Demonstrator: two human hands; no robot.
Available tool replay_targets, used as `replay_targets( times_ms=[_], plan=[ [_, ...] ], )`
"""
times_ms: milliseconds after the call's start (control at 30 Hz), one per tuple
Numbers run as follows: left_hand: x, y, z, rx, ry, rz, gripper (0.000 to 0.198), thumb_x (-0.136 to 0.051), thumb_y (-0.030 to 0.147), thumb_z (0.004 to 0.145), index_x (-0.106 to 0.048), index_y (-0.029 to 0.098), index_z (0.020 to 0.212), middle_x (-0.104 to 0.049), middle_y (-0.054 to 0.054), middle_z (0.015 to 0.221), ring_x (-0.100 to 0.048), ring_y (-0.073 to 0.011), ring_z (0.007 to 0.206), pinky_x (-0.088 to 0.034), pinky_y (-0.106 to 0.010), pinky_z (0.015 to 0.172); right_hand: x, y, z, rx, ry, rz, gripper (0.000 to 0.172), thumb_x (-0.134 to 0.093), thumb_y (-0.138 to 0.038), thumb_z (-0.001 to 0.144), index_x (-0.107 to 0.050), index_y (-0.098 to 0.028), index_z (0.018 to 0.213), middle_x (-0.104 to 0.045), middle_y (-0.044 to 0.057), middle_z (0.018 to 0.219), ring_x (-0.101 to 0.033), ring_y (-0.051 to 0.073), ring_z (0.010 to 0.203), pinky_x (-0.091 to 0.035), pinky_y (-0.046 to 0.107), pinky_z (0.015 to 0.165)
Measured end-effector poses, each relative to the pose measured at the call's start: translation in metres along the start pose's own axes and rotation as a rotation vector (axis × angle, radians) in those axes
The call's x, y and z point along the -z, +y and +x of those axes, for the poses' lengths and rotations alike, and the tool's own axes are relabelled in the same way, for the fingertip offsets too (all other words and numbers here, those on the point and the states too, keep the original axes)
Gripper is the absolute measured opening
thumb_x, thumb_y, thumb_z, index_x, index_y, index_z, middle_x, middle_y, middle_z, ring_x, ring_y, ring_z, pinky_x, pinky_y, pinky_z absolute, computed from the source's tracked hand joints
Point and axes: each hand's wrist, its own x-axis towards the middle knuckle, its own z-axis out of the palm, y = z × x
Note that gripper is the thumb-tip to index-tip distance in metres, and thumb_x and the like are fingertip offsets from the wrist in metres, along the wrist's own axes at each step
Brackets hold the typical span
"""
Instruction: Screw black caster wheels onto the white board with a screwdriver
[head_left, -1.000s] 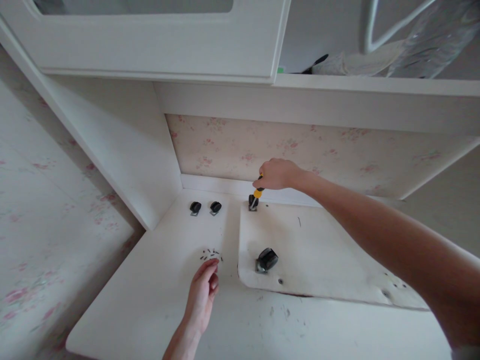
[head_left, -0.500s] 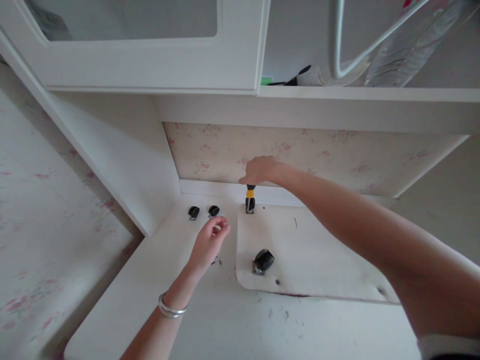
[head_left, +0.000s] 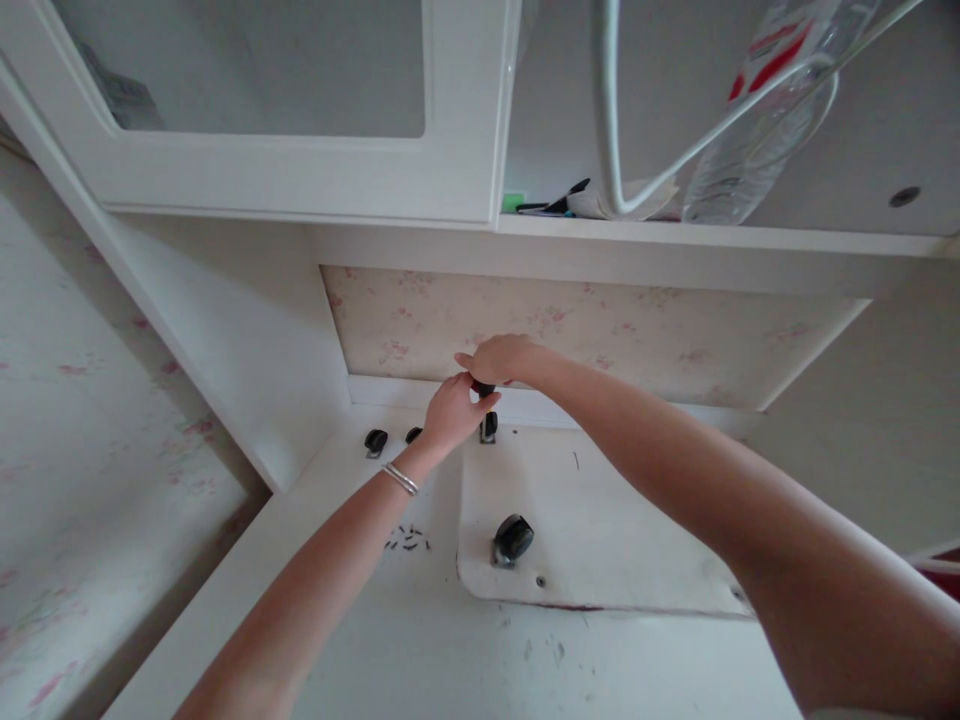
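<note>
Between both hands — screwdriver

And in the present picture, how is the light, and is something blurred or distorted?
Head view throughout: soft, dim light, a shadow under the cupboard door; the small screws lack sharp detail; wide-angle distortion seems to stretch the edges.

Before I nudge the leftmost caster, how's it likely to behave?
The caster would probably slide, not roll: its metal plate seems to face down on the table. Its wheel stands above that plate, so a high push might tip or swivel it.
</note>
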Motion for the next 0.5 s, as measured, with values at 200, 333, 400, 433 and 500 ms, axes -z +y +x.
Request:
replay_targets(
  times_ms=[200,333,400,433,500],
  plan=[
    [0.003,0.002,0.006,-0.014,-0.091,-0.005,0.014,-0.066,0.03,0.084,-0.069,0.016,0.088,-0.072,-0.012,0.092,-0.066,-0.0257,0.087,-0.046,-0.034,0.078,0.01,0.007,-0.02,0.007,-0.071,-0.013,0.063,-0.039,-0.061,0.09,-0.066,-0.015,0.121,-0.073,0.017,0.09,-0.069,0.028,0.08,-0.049,0.04,0.073],
    [0.006,0.002,0.007,-0.033,-0.123,-0.039,0.023,-0.065,0.025,0.084,-0.065,0.017,0.105,-0.074,-0.009,0.097,-0.067,-0.023,0.082,-0.046,-0.031,0.071,0.017,0.015,-0.03,0.105,-0.176,-0.002,0.039,-0.054,-0.039,0.085,-0.07,-0.015,0.112,-0.074,0.012,0.086,-0.066,0.019,0.059,-0.048,0.031,0.06],
    [0.006,0.002,0.005,-0.023,-0.129,-0.084,0.033,-0.064,0.022,0.084,-0.06,0.018,0.117,-0.074,-0.008,0.104,-0.068,-0.0216,0.083,-0.047,-0.03,0.071,0.018,0.019,-0.032,0.119,-0.187,-0.02,0.031,-0.056,-0.035,0.084,-0.074,-0.012,0.096,-0.073,0.012,0.078,-0.065,0.018,0.057,-0.048,0.03,0.058],
    [0.006,0.002,0.004,-0.009,-0.13,-0.107,0.038,-0.064,0.022,0.084,-0.057,0.018,0.121,-0.073,-0.008,0.106,-0.068,-0.0213,0.085,-0.047,-0.029,0.073,0.018,0.02,-0.031,0.111,-0.173,-0.032,0.033,-0.055,-0.038,0.084,-0.074,-0.011,0.09,-0.072,0.013,0.075,-0.065,0.019,0.058,-0.047,0.03,0.058],
    [0.003,0.003,0.002,0.033,-0.133,-0.131,0.044,-0.067,0.026,0.083,-0.055,0.017,0.125,-0.073,-0.01,0.107,-0.068,-0.0221,0.088,-0.048,-0.03,0.075,0.016,0.022,-0.03,0.077,-0.118,-0.058,0.043,-0.052,-0.047,0.086,-0.074,-0.011,0.082,-0.07,0.014,0.069,-0.065,0.022,0.06,-0.048,0.032,0.06]
  ],
)
